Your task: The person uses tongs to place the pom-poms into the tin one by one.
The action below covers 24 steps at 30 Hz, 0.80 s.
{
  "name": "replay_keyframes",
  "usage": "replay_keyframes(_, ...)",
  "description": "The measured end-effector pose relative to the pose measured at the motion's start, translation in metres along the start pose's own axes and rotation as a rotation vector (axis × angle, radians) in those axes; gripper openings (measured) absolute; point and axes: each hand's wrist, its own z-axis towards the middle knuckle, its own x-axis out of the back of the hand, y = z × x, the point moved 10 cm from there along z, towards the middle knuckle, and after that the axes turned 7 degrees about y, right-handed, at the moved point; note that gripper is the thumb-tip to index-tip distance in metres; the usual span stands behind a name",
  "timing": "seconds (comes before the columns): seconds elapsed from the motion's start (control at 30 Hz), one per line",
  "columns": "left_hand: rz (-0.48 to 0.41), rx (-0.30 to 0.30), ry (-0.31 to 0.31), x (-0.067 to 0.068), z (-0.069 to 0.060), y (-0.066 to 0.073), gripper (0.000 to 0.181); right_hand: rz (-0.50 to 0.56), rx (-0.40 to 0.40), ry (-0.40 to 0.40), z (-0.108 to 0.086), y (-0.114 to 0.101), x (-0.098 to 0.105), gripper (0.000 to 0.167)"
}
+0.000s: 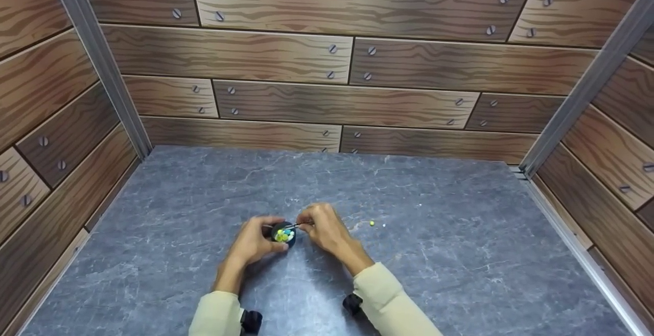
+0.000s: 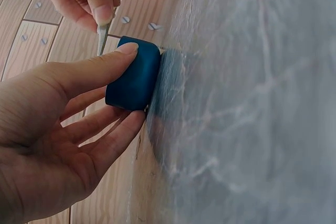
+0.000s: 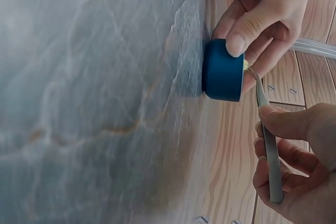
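A small round dark-blue cup (image 2: 139, 74) stands on the grey marbled table, with yellow, green, blue and white beads (image 1: 284, 235) inside. My left hand (image 1: 250, 241) holds the cup between thumb and fingers from its left side. In my right hand (image 1: 327, 229) is a pair of bent-tip metal tweezers (image 3: 272, 161), pinched by thumb and fingers. The tweezers' tips reach to the cup's mouth, by a yellow bead (image 3: 245, 65) in the right wrist view. Whether the tips grip a bead cannot be told.
A yellow-green bead (image 1: 372, 223) lies on the table (image 1: 460, 254) right of my right hand, beside a tiny white piece (image 1: 384, 225). Wood-patterned walls (image 1: 286, 55) enclose the back and sides, with metal posts (image 1: 104, 65) at the corners.
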Motion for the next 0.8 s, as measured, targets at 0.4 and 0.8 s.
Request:
replay_keyframes(0.4, 0.003, 0.011, -0.006, 0.000, -0.001, 0.000, 0.056, 0.029, 0.012, 0.014, -0.002, 0.001, 0.001, 0.007)
replay_keyframes(0.8, 0.011, 0.032, 0.005, 0.002, -0.002, -0.001, 0.057, 0.025, 0.018, 0.032, -0.011, 0.020, 0.043, 0.007)
